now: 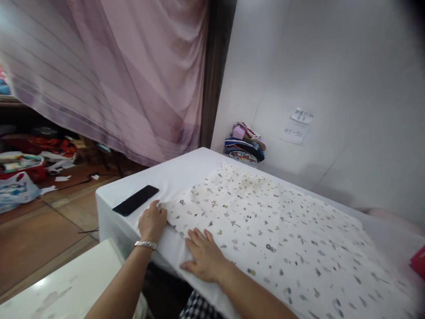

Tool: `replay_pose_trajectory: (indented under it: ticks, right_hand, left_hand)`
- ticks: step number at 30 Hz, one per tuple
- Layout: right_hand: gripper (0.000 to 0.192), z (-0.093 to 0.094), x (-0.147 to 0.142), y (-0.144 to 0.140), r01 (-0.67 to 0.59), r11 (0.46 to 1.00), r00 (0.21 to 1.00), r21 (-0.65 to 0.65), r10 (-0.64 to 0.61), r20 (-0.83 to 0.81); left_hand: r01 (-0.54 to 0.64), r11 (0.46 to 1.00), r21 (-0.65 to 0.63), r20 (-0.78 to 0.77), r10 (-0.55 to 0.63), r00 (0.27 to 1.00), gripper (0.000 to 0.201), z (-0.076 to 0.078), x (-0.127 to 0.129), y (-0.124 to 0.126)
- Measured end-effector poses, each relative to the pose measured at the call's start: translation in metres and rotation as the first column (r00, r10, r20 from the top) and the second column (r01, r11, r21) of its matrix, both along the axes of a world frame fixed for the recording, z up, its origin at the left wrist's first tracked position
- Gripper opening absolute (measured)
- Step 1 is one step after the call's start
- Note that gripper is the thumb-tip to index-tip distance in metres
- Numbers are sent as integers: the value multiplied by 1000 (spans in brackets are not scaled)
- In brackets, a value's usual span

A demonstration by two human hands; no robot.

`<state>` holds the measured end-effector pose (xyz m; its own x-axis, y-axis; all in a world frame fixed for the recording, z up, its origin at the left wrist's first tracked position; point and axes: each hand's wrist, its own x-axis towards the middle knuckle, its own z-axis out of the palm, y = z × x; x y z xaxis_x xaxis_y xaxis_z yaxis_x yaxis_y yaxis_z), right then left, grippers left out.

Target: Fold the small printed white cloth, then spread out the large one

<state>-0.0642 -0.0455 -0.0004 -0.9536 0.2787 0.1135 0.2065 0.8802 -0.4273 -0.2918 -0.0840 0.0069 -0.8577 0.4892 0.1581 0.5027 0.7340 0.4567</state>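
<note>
A white cloth with small printed motifs [245, 208] lies spread over a table covered in white [186, 170]. My left hand [152, 223], with a silver bracelet at the wrist, pinches the cloth's near left corner between thumb and fingers. Flat on the cloth's near edge rests my right hand [206, 257], its fingers stretched out and slightly spread. A black smartphone [136, 200] lies on the table just beyond my left hand, not touching it.
Folded fabrics [245, 144] are stacked against the white wall at the far table edge. A pink curtain [149, 79] hangs at the back left. A pale glossy surface [66, 279] stands at the near left. Bags [20, 190] lie on the tiled floor. Something red [418, 261] shows at far right.
</note>
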Motion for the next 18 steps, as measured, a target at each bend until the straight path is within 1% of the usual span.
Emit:
replay_pose_trajectory:
  ticks: [2,5,8,9,11,13,14,16,18]
  right_hand:
    - [65,-4,-1,-1,9,999,1000,-38,-9,0]
    - [65,-6,0,-2,7,997,1000,-83,-8,-4]
    - [67,-5,1,-3,-10,992,1000,-122,11,8]
    - [68,-4,0,-3,-16,991,1000,-136,18,11]
    - [70,-1,0,-3,-29,985,999,-169,31,11]
    - [70,4,2,1,-32,973,999,-228,34,5]
    - [70,7,6,6,-13,965,1000,-260,13,-4]
    - [69,14,22,23,74,952,996,-298,-83,-18]
    - [66,18,51,48,222,935,973,-278,-232,-4]
  left_hand:
    - [50,996,-72,-75,-56,996,44,0,-2,-2]
    - [122,977,-174,-162,-151,975,43,1,-8,-2]
    - [187,947,-260,-192,-241,951,40,6,-15,11]
    - [217,936,-278,-201,-277,940,39,9,-17,20]
    - [292,910,-295,-210,-360,909,38,17,-18,46]
    - [369,879,-301,-179,-432,884,38,25,-16,80]
    - [403,863,-306,-149,-461,875,38,28,-14,98]
    - [438,842,-316,-97,-488,867,36,30,-10,134]
    - [454,831,-321,-73,-500,863,34,27,-8,167]
